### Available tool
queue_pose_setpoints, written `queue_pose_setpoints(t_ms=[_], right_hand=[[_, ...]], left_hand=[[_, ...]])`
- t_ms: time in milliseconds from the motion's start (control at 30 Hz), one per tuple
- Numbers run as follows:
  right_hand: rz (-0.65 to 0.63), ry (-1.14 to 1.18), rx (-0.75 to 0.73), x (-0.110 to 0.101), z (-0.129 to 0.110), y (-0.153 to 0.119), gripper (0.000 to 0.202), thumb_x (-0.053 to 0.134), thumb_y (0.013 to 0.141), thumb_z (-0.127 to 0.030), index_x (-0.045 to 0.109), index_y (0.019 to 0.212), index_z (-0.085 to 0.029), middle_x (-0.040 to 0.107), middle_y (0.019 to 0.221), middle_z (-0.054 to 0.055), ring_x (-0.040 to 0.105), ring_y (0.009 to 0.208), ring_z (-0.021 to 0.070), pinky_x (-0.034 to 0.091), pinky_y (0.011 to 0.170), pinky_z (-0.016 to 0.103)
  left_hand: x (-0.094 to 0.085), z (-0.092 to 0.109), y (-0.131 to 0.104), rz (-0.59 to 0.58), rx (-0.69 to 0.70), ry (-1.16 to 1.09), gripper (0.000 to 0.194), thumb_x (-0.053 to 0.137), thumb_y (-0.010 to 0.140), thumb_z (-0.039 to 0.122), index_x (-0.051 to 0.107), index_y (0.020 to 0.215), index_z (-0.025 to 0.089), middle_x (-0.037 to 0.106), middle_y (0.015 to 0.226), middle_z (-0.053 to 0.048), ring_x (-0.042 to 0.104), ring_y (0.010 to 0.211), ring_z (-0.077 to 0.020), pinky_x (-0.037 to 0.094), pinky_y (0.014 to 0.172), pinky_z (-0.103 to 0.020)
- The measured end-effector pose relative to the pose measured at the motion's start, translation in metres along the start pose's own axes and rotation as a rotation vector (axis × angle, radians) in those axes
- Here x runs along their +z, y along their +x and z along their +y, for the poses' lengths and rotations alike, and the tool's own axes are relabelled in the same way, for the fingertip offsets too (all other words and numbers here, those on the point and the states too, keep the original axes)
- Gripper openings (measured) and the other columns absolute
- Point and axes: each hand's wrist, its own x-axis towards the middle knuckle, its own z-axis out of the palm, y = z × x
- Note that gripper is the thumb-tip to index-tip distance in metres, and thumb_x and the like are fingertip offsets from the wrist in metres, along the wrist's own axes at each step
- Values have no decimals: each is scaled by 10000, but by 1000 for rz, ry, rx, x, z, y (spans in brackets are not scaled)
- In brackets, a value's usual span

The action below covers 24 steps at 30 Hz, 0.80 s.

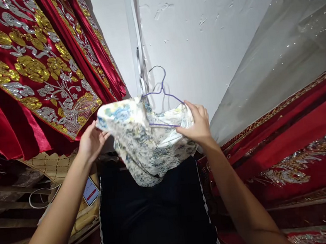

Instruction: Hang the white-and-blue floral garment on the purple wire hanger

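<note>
At the frame's centre, the floral garment had a purple hanger partly inside it. The right hand had its grip closed over cloth and the hanger's right side; the left hand lightly pinched the garment's left end. Good handling called for steady wire and gently spread, unsnagged fabric.

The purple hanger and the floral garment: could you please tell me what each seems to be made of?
Purple hanger: probably metal wire with a smooth coloured coating, judging by its thin, even rod and curved hook.
Floral garment: soft, thin-looking printed fabric, mostly matte, since it folds and sags limply; the exact fibre can't be told.
</note>
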Motion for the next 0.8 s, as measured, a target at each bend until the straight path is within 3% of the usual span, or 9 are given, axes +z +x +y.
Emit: queue_pose_setpoints(t_ms=[67,133,267,400,500,600,633,700,800], right_hand=[[-2,-24,14,-2,-1,11,952,775,640,-396,413,1515,-294,480,1276,129,444,1241,408,342,1066,638],[-29,-24,-29,0,-13,22,958,784,646,-398,407,1521,-292,478,1284,136,437,1250,413,327,1073,644],[-93,-21,-131,6,-46,28,958,801,637,-387,418,1512,-308,456,1376,133,404,1318,419,292,1105,640],[-158,124,-119,5,-54,2,782,790,672,-395,541,1412,-333,459,1479,88,372,1399,386,253,1165,594],[-67,469,99,18,-45,-30,580,701,782,-418,597,1342,-308,567,1411,70,481,1341,299,354,1134,487],[171,744,479,54,-36,-62,402,586,857,-460,654,1174,-224,706,1108,81,650,1023,219,490,932,375],[123,766,571,67,-36,-72,362,567,863,-480,676,1070,-203,716,990,73,654,899,201,501,841,342],[-208,784,658,92,-41,-86,398,536,881,-548,688,915,-182,702,832,62,619,736,181,472,699,304],[-600,759,616,115,-56,-97,494,497,901,-632,684,810,-184,685,754,52,585,668,176,429,653,293]], left_hand=[[0,-30,-8,-29,-131,-119,566,497,876,696,644,1112,204,704,1158,-132,682,1101,-238,556,953,-395],[12,-58,-19,6,-152,-141,527,599,845,645,622,1147,214,692,1185,-108,653,1151,-222,525,982,-354],[43,-104,-40,255,-30,-75,420,760,791,428,635,1131,215,685,1235,-68,613,1232,-207,454,1068,-312],[54,-135,-63,442,-162,-180,324,663,874,443,671,1088,200,727,1173,-65,652,1184,-224,502,1027,-338],[54,-148,-83,473,-313,-300,303,668,887,434,695,1082,205,749,1132,-65,678,1146,-228,522,1018,-360],[53,-152,-96,460,-376,-323,291,683,888,424,707,1088,214,753,1132,-69,706,1095,-236,537,1004,-380],[53,-152,-98,442,-382,-322,290,683,889,423,709,1091,217,754,1132,-71,713,1079,-241,543,995,-388],[55,-152,-100,404,-394,-335,295,692,883,420,712,1096,216,756,1125,-75,722,1056,-252,553,979,-405],[59,-150,-102,370,-408,-361,312,721,854,398,715,1102,209,758,1116,-77,721,1050,-260,554,977,-417]])
